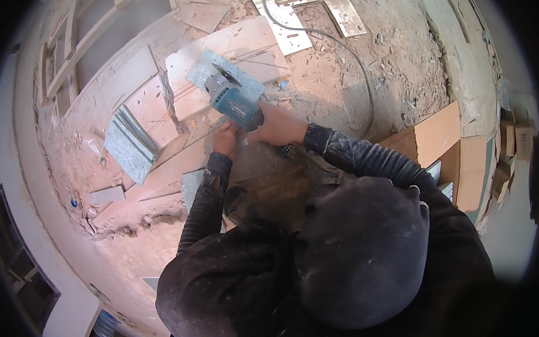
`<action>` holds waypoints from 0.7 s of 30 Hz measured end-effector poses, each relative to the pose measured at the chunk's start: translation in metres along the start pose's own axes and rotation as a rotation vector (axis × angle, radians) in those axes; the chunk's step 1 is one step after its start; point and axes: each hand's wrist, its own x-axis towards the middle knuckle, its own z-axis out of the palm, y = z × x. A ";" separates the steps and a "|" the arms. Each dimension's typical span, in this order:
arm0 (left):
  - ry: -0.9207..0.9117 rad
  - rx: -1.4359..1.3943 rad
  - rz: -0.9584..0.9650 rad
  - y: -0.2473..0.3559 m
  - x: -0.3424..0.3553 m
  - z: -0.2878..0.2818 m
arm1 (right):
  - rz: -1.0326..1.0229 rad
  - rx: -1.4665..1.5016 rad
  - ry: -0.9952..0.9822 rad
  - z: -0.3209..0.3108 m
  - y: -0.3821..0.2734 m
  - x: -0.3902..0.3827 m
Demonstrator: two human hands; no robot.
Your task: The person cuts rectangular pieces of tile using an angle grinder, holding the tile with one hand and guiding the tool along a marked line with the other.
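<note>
A teal angle grinder (239, 108) is in my right hand (278, 125), which is wrapped round the rear of its body. Its thin dark cutting disc (227, 75) stands over a speckled grey-green tile (251, 84). Beneath that tile lies a larger pale slab (250, 46). Close beside the grinder's body, on its near left side, is my left hand (225, 141) with its fingers curled closed. What those fingers hold, if anything, is hidden. Whether the disc touches the tile cannot be told from here.
Several stacked grey-green tiles (128, 144) lean at the left. A black cable (351, 49) curves across the rubble-strewn floor. At the right stands an open cardboard box (440, 139). A wooden frame (68, 57) rests at the far left, and a white cut-out panel (292, 35) lies at the back.
</note>
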 end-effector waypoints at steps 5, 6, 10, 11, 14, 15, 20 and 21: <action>0.033 0.006 -0.014 -0.002 0.002 -0.008 | -0.007 -0.051 -0.018 -0.009 -0.024 0.019; 0.035 -0.004 -0.033 0.000 0.000 -0.007 | -0.025 -0.059 -0.001 -0.007 -0.022 0.026; 0.093 0.017 -0.066 0.011 -0.009 0.012 | -0.089 -0.125 0.052 -0.009 -0.011 0.046; 0.085 0.020 -0.069 0.013 -0.009 0.012 | -0.111 -0.154 0.056 -0.011 -0.012 0.048; 0.095 0.021 -0.074 0.017 -0.010 0.008 | -0.087 -0.151 -0.046 -0.027 -0.017 0.042; 0.094 0.019 -0.079 0.016 -0.010 0.011 | -0.078 -0.155 -0.059 -0.031 -0.010 0.037; 0.091 -0.007 -0.108 0.022 -0.012 0.020 | -0.017 -0.164 -0.124 -0.048 0.013 0.002; 0.085 -0.003 -0.111 0.022 -0.012 0.021 | -0.021 -0.152 -0.125 -0.053 0.014 -0.008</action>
